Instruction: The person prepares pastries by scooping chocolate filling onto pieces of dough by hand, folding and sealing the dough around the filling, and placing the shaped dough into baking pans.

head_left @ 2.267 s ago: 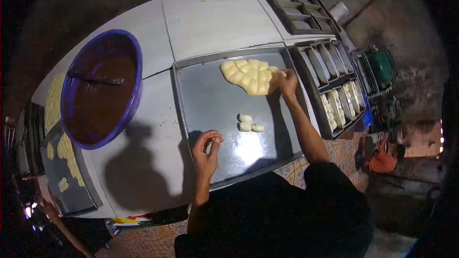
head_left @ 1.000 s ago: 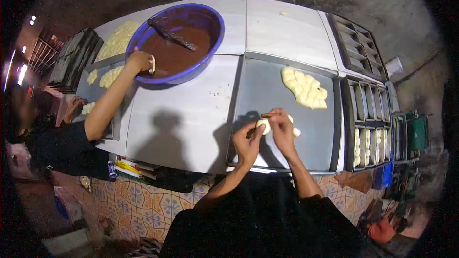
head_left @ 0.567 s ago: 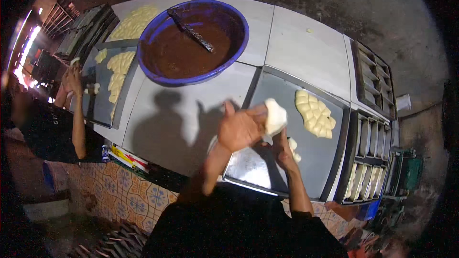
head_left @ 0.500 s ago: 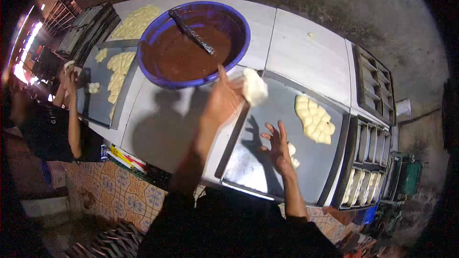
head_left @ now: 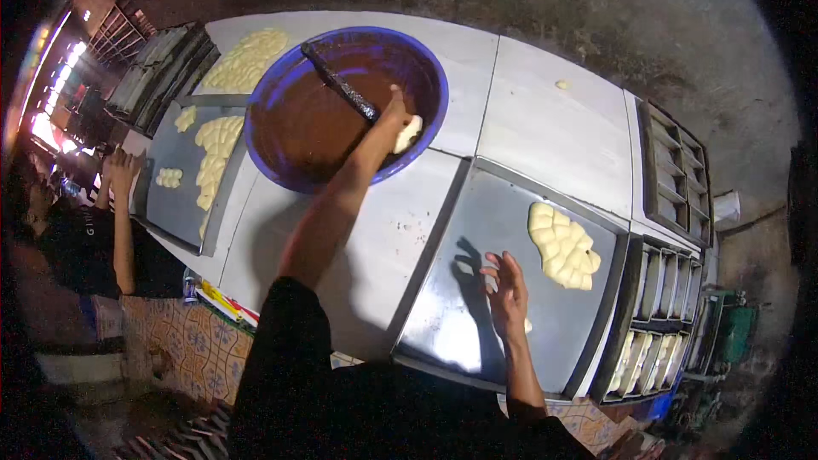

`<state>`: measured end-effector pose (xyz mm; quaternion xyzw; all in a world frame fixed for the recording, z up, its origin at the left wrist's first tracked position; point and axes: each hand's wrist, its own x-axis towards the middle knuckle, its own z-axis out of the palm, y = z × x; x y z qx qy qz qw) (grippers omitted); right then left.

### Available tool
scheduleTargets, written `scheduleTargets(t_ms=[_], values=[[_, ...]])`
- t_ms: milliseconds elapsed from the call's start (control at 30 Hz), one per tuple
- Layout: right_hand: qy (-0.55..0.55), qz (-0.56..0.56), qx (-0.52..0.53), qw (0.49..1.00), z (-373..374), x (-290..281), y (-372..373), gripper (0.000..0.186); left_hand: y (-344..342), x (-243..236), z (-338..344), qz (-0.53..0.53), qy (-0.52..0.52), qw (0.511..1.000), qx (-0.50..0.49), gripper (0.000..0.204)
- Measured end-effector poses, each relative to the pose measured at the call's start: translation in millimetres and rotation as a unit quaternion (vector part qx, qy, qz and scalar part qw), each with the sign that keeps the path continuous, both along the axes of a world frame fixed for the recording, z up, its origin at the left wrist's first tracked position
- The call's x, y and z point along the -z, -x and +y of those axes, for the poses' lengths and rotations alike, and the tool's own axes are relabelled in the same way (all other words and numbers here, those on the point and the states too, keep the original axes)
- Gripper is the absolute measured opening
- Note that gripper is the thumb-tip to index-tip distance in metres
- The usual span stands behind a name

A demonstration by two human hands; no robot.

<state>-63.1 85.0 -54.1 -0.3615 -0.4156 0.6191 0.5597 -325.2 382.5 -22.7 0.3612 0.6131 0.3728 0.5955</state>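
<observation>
Dough piece (head_left: 408, 135), held at right edge of left hand (head_left: 392, 115), over basin (head_left: 442, 94)

Your left hand (head_left: 389, 122) holding white dough piece (head_left: 409, 135) over purple basin (head_left: 439, 94), your right hand (head_left: 509, 290) above grey metal tray (head_left: 490, 221), spread wide.

Downward head-worn fisheye view

Patterned tile floor (head_left: 183, 341); white table (head_left: 554, 140); glare (head_left: 51, 129) left.
</observation>
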Motion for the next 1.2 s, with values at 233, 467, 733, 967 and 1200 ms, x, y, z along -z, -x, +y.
scheduleTargets(t_ms=[233, 467, 733, 967, 1200], values=[[-0.009, -0.024, 0.008, 1.0, 0, -8, 1, 0.073, -9, -45, -49, 0.181, -0.199, 0.961, 0.059, 0.08], [0.03, -0.015, 0.028, 0.999, -24, 2, 20, 0.059, -12, -66, -153, 0.457, -0.27, 0.809, 0.253, 0.072], [0.245, 0.254, 0.029, 0.935, -50, 14, 30, 0.031, -76, -1, -298, -0.389, 0.1, 0.915, 0.041, 0.075], [-0.131, -0.403, 0.138, 0.895, -90, -9, 23, 0.044, -94, -3, -339, -0.296, 0.054, 0.953, 0.029, 0.043], [-0.118, -0.28, 0.201, 0.931, -96, -19, 0, 0.014, -100, 11, -367, -0.102, -0.179, 0.951, 0.23, 0.032]])
